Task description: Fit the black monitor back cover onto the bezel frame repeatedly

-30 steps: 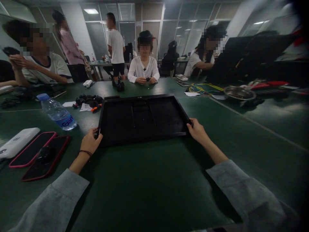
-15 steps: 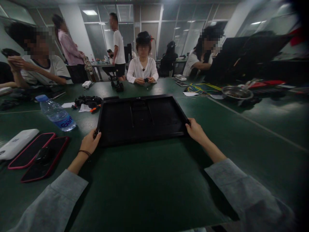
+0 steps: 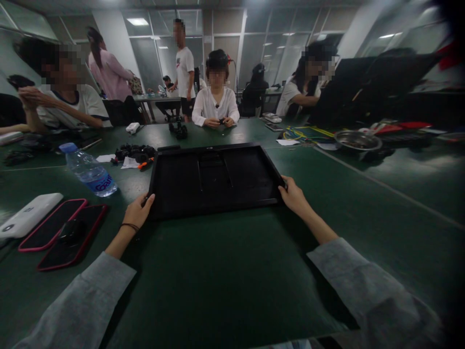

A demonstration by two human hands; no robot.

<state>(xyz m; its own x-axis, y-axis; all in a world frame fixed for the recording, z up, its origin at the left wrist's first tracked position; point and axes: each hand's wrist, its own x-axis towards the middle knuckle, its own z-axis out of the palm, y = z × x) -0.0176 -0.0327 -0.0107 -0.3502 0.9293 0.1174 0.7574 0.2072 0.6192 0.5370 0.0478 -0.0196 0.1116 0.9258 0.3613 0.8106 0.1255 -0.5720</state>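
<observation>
A black rectangular tray-like panel (image 3: pixel 250 177) with a raised rim lies in front of me at the middle of the table. Its inner face shows a recessed rectangle with thin raised lines, and a small pale mark sits on the far rim. My left hand (image 3: pixel 139 213) is closed round the near left edge, thumb on top. On the opposite side, my right hand (image 3: pixel 291 194) grips the right edge close to the near corner, with the thumb over the rim. The fingers under the panel are partly hidden.
Left of the panel a water bottle (image 3: pixel 90 172) stands tilted in view, near two red-edged phones (image 3: pixel 54 225) and a white device (image 3: pixel 31 213). Black gear (image 3: pixel 134 152) lies behind. At right are a metal bowl (image 3: pixel 358 140) and cables (image 3: pixel 305 133). Several people sit or stand around.
My view has shifted slightly, so the bottle and phones appear a little further right. Both hands keep their hold on the panel. A standing person in the background has turned.
</observation>
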